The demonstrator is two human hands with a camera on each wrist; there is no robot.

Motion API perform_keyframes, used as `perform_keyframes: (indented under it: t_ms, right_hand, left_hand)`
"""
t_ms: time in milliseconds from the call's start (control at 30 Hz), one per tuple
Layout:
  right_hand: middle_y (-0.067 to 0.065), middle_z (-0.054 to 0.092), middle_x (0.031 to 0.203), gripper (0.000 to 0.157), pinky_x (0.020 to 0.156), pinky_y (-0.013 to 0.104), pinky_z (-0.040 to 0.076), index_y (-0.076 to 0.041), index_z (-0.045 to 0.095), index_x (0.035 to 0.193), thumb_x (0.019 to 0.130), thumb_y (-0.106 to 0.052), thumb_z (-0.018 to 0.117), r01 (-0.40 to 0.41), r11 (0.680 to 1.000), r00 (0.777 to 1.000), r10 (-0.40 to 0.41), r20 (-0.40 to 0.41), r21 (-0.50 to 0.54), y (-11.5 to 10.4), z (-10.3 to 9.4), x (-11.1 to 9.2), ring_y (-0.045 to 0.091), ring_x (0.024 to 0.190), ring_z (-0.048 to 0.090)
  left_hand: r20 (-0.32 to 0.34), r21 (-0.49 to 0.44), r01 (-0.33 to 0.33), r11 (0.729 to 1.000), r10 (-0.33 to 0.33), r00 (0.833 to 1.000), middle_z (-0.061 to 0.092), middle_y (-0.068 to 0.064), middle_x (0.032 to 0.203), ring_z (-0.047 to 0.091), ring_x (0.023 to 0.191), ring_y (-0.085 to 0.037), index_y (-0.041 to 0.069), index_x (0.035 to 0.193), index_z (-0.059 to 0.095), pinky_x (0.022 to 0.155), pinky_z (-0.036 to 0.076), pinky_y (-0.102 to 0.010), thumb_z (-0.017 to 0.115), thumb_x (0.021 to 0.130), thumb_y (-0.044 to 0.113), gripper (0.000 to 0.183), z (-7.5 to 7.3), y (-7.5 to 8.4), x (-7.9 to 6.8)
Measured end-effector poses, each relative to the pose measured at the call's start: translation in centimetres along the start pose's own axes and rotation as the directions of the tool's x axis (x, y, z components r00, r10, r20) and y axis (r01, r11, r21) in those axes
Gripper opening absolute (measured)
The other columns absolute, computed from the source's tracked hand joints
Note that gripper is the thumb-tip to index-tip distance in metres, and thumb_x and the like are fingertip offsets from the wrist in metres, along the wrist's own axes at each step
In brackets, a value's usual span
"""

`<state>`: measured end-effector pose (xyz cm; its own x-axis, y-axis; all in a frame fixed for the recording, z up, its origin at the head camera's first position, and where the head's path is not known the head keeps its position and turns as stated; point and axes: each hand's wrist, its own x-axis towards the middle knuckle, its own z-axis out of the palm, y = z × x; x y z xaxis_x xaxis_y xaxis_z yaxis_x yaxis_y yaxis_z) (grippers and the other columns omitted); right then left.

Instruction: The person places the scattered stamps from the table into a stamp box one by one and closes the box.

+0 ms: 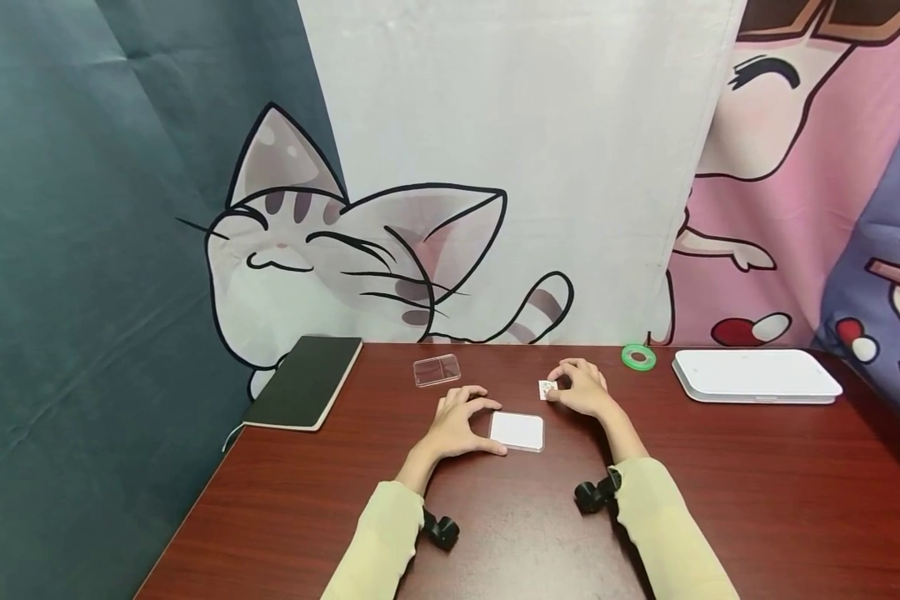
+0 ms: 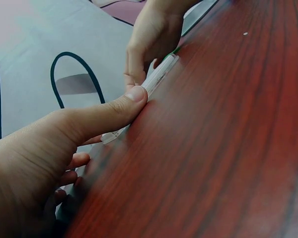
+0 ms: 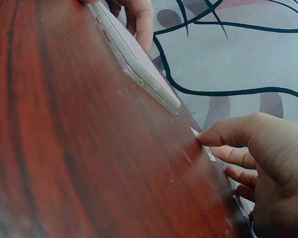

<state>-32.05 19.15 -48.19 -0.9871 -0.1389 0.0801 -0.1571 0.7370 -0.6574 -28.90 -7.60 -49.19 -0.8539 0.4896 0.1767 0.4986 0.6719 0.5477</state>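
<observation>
A shallow clear plastic case [image 1: 517,432] with a white stack inside lies on the table in front of the person. The left hand [image 1: 456,423] holds it from the left side, thumb at its near corner and index finger at the far one. In the left wrist view the thumb presses the edge of the case [image 2: 161,73]. To the right and farther back, the right hand [image 1: 581,390] pinches a small white printed paper square [image 1: 546,390] between thumb and fingers. The right wrist view shows this paper [image 3: 208,151] low over the tabletop, partly hidden by the thumb.
Behind the left hand lies a clear empty plastic lid [image 1: 437,371]. A black notebook [image 1: 303,383] is at the table's left edge. At the back right are a green tape roll [image 1: 637,357] and a flat white box [image 1: 756,375]. A printed cloth [image 1: 540,125] hangs behind the table.
</observation>
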Motion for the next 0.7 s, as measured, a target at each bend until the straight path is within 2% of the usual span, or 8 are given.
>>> perform_keyframes:
  t_ms: [233, 567, 700]
  right_hand:
    - [0.025, 0.046, 0.137, 0.029, 0.109, 0.063, 0.019, -0.004, 0.063, 0.101, 0.077, -0.019, 0.071, 0.003, 1.0, 1.0, -0.003, -0.01, 0.03, -0.01, -0.01, -0.03, 0.048, 0.133, 0.03]
    - [0.023, 0.058, 0.127, 0.025, 0.103, 0.061, 0.031, -0.005, 0.067, 0.097, 0.075, -0.015, 0.075, 0.043, 0.999, 0.997, -0.042, -0.062, 0.022, 0.0, 0.04, 0.23, 0.046, 0.125, 0.044]
    - [0.022, 0.062, 0.121, 0.028, 0.101, 0.058, 0.032, -0.005, 0.067, 0.101, 0.076, -0.015, 0.075, 0.035, 0.999, 0.997, -0.033, -0.065, 0.029, -0.12, 0.06, 0.16, 0.043, 0.12, 0.047]
  left_hand:
    - [-0.004, 0.001, 0.001, 1.0, -0.001, 1.0, 0.049, -0.004, 0.139, 0.039, 0.13, -0.025, 0.026, 0.122, 0.067, 0.104, 0.029, -0.045, 0.089, 0.062, 0.048, 0.067, -0.01, 0.08, 0.04]
    - [-0.002, -0.018, 0.006, 1.0, -0.006, 1.0, 0.05, -0.006, 0.139, 0.039, 0.13, -0.026, 0.024, 0.117, 0.068, 0.105, 0.029, -0.046, 0.089, 0.062, 0.046, 0.063, -0.14, 0.23, -0.08]
    - [-0.004, -0.016, 0.011, 1.0, -0.011, 1.0, 0.05, -0.005, 0.139, 0.038, 0.131, -0.026, 0.025, 0.116, 0.068, 0.104, 0.029, -0.046, 0.089, 0.062, 0.047, 0.062, -0.14, 0.27, -0.13]
